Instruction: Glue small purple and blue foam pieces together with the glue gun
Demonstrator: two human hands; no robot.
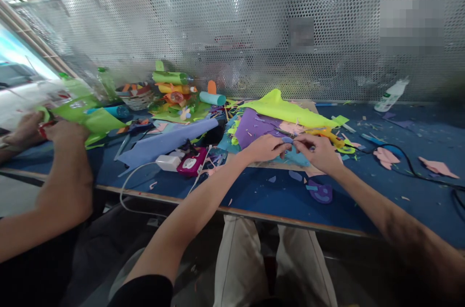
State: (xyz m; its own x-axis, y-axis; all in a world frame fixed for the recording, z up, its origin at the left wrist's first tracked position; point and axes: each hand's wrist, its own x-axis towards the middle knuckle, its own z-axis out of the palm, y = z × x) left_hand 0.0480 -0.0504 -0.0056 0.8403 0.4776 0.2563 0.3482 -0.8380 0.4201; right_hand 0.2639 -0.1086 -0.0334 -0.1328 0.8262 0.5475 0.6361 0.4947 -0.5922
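1. My left hand (271, 148) and right hand (319, 152) pinch a small, flat, pale-blue, foam-like piece (287, 140) above the flat blue tabletop (250, 195).
2. A purple, curvy, foam-like shape (320, 191) looks cut already.
3. My piece isn't set down yet.

Blue tabletop (254, 198) with pink scraps (386, 158), purple cutout (321, 193), white bottle (391, 96).

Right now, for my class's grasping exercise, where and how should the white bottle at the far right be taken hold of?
Probably around the broad lower body of the white bottle, below where it narrows, with the right hand coming from the near side: the perforated screen stands close behind, and the wider part likely offers more to wrap.
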